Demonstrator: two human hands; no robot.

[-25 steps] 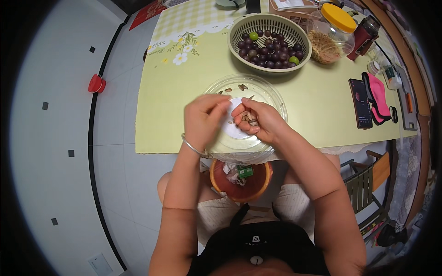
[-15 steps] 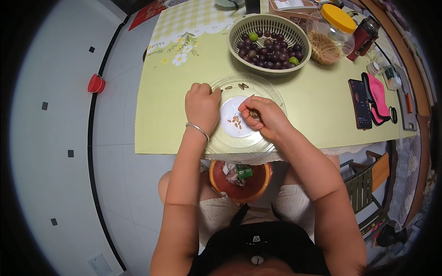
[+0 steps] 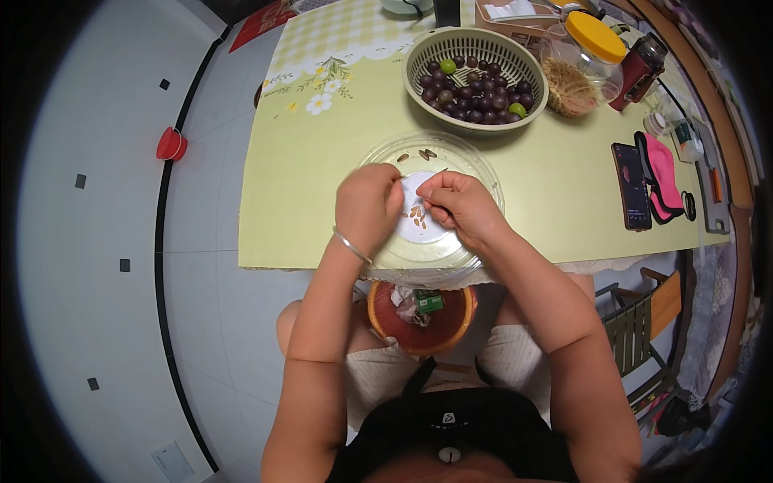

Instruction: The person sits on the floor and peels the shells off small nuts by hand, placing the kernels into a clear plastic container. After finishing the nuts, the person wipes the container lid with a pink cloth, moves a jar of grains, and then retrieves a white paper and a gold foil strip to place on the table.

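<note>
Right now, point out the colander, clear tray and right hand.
Colander point(image 3: 489, 49), head view: far inner wall.
Clear tray point(image 3: 419, 254), head view: bare near side.
Right hand point(image 3: 467, 208), head view: middle of the hand.

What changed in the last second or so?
Since the previous picture, the left hand moved right, from the clear dish's left rim toward the right hand. The right hand curled tighter; the seeds earlier seen in its palm are out of sight. Whether anything was taken or let go can't be told.

Unchanged: kernels on the dish, grape basket, phone.
</note>
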